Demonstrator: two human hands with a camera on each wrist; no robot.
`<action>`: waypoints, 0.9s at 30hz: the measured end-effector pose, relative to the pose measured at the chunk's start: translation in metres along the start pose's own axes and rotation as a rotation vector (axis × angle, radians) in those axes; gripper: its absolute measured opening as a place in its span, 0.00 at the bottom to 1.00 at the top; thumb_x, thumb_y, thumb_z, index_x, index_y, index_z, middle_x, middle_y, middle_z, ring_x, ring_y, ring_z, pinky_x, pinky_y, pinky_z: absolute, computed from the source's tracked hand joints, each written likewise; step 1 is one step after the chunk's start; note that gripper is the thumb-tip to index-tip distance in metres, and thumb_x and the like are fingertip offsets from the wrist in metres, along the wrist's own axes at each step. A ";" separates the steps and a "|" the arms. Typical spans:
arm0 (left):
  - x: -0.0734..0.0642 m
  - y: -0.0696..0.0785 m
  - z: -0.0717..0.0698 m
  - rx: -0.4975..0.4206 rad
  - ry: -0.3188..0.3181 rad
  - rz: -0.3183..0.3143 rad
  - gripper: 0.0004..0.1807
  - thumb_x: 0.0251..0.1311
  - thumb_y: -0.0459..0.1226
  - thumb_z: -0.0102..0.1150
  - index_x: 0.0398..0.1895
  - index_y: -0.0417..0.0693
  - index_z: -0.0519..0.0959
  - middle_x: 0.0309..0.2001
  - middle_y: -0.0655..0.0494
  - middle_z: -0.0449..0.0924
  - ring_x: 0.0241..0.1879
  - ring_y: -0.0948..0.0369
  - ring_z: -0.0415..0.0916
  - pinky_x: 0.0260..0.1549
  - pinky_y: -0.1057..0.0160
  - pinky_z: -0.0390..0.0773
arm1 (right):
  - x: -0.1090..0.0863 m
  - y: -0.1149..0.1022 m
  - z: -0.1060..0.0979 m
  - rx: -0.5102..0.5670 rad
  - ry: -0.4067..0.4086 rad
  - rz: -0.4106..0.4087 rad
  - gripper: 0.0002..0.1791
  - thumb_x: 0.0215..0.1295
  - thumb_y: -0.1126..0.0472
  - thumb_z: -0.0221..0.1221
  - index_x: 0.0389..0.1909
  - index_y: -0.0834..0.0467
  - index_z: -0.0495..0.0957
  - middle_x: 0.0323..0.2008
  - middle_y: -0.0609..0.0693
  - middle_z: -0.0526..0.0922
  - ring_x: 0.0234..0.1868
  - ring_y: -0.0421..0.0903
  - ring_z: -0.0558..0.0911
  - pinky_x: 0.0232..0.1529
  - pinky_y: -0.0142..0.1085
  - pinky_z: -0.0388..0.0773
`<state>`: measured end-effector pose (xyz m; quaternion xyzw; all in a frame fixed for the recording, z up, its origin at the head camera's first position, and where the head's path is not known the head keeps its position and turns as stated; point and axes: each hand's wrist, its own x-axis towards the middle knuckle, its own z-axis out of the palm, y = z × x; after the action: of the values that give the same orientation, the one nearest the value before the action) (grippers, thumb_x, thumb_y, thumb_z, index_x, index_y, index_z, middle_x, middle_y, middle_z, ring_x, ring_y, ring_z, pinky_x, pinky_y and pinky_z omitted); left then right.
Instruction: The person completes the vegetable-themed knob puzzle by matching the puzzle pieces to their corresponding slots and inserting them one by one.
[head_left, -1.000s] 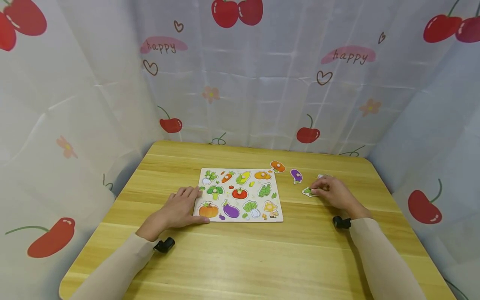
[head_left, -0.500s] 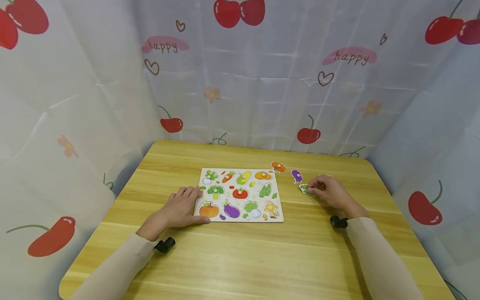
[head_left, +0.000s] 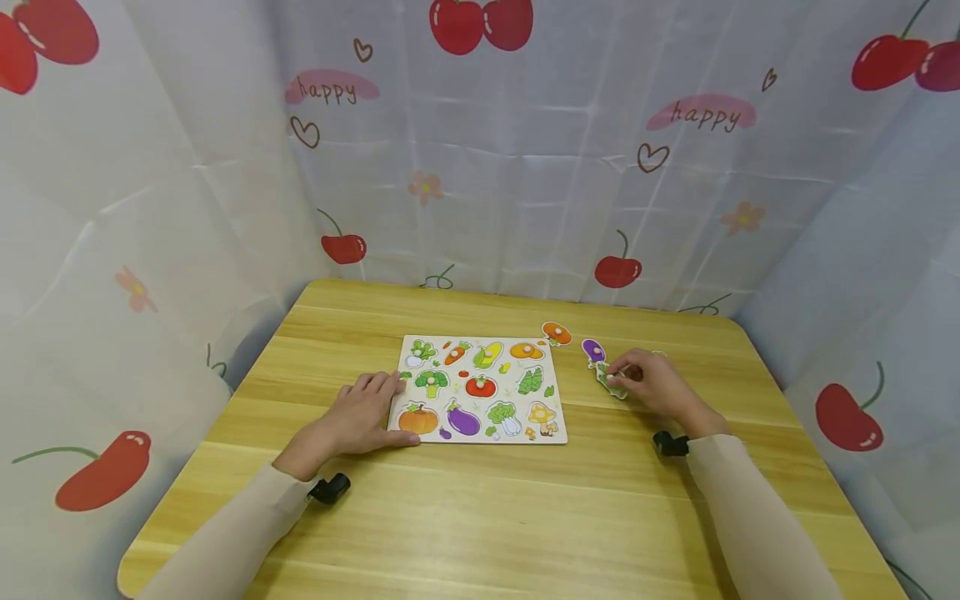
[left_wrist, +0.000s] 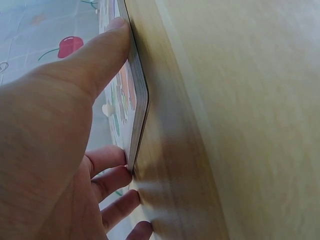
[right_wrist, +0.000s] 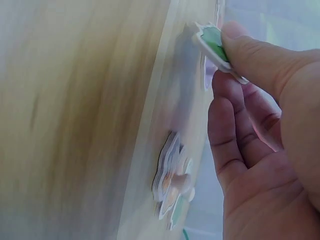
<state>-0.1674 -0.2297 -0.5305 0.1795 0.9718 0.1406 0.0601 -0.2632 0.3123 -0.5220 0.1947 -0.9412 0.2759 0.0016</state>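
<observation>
Toward the far right corner of the tabletop (head_left: 480,517), the right hand (head_left: 663,387) pinches a green piece (head_left: 609,387) between thumb and fingertips; piece is tilted and looks lifted in the right wrist view. Vegetable board (head_left: 456,396) lies past the tabletop's middle, nearer the far edge. Left hand (head_left: 348,421) rests at the board's near left corner, thumb on top by the near edge, other fingers loose along the left edge, not clenched.

Main risk: green piece twists or drops, since it's thin and the hold is on one side only. Purple eggplant piece (head_left: 593,351) sits just beside it, on the far-edge side; low clearance could snag and shove it. Can't tell if the two touch. Small pile of pieces (right_wrist: 166,172) lies near the right hand, mostly hidden in the head view; a trailing finger could scatter it toward the right edge. Orange piece (head_left: 557,334) is at the board's far right corner, overlap unclear; a bump could push it farther off. Uneven left-hand pressure could swivel the board, as only one corner is steadied.
</observation>
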 end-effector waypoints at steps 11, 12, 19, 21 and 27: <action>0.001 -0.001 0.001 0.007 0.003 0.000 0.64 0.68 0.73 0.74 0.90 0.38 0.66 0.86 0.37 0.70 0.83 0.34 0.67 0.73 0.27 0.73 | 0.001 -0.017 0.011 0.071 0.034 -0.016 0.10 0.81 0.56 0.75 0.56 0.56 0.94 0.54 0.58 0.96 0.47 0.50 0.94 0.51 0.36 0.90; 0.001 -0.001 0.001 0.007 0.003 0.000 0.64 0.68 0.73 0.74 0.90 0.38 0.66 0.86 0.37 0.70 0.83 0.34 0.67 0.73 0.27 0.73 | 0.002 -0.020 0.013 0.080 0.033 -0.024 0.11 0.81 0.56 0.75 0.56 0.55 0.94 0.54 0.58 0.96 0.47 0.49 0.94 0.51 0.34 0.89; 0.001 0.000 0.002 0.001 0.004 -0.002 0.64 0.68 0.73 0.74 0.90 0.37 0.66 0.86 0.37 0.69 0.83 0.34 0.67 0.73 0.27 0.73 | 0.008 -0.043 0.025 0.181 0.025 -0.048 0.09 0.79 0.59 0.76 0.54 0.54 0.94 0.52 0.57 0.96 0.43 0.46 0.94 0.47 0.30 0.87; 0.000 0.000 0.001 0.001 0.006 -0.004 0.64 0.68 0.73 0.74 0.90 0.37 0.66 0.86 0.37 0.69 0.83 0.33 0.67 0.73 0.27 0.73 | 0.011 -0.050 0.031 0.211 0.029 -0.047 0.08 0.78 0.59 0.77 0.53 0.55 0.94 0.52 0.59 0.96 0.41 0.47 0.95 0.44 0.30 0.86; 0.000 0.001 0.000 0.004 0.007 -0.003 0.64 0.68 0.73 0.74 0.90 0.38 0.66 0.86 0.37 0.70 0.83 0.33 0.67 0.72 0.27 0.73 | 0.019 -0.069 0.047 0.244 0.027 -0.017 0.09 0.76 0.58 0.79 0.52 0.53 0.95 0.59 0.59 0.93 0.47 0.51 0.99 0.48 0.34 0.91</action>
<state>-0.1675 -0.2289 -0.5308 0.1779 0.9725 0.1390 0.0564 -0.2507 0.2279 -0.5239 0.1977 -0.8989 0.3910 -0.0072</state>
